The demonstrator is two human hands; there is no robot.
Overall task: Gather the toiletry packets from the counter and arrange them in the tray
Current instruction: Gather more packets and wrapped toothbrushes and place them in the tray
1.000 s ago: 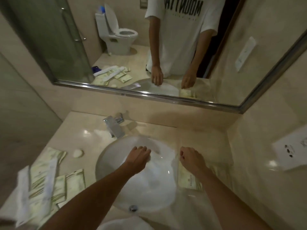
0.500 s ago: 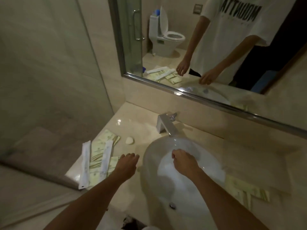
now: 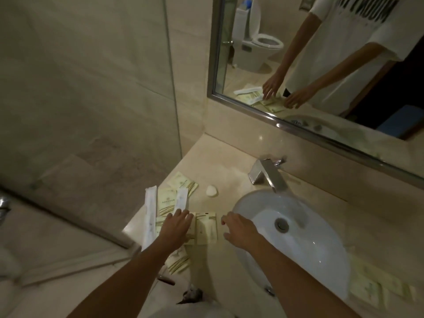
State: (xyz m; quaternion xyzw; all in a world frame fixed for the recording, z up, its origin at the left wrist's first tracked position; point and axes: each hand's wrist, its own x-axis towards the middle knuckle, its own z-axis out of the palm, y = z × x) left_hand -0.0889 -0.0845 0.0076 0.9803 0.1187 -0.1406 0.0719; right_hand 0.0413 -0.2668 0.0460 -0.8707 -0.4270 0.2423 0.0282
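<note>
Both hands now sit over the packet cluster at the worktop's left end, where half a second ago they hung near the basin; the view has swung left with them. We read this as the gathering step just starting. Our left hand (image 3: 177,222) lies with straight fingers flat on the toiletry packets (image 3: 173,200), a released grip pressing and not yet pinching. Our right hand (image 3: 238,228) hovers just beside the nearest flat packet (image 3: 206,228), fingers loosely curled round nothing, as far as the dim, soft frame lets us judge.

The cluster holds two long white sleeves (image 3: 150,214) and several pale green-printed sachets, overlapping. A small white soap (image 3: 211,191) sits apart, toward the faucet (image 3: 267,174). More packets (image 3: 376,286) lie on the worktop (image 3: 229,161) right of the sink (image 3: 298,228), well apart from these. No tray shows in view, so its place is unknown to us.

Room is tight: the glass partition (image 3: 169,88) bounds the left edge, the near edge drops off just below the lowest sachet, and the basin rim sits close on the right. Sweeping packets rightward risks sliding one into the bowl; open worktop lies behind, toward the mirror (image 3: 321,65).
</note>
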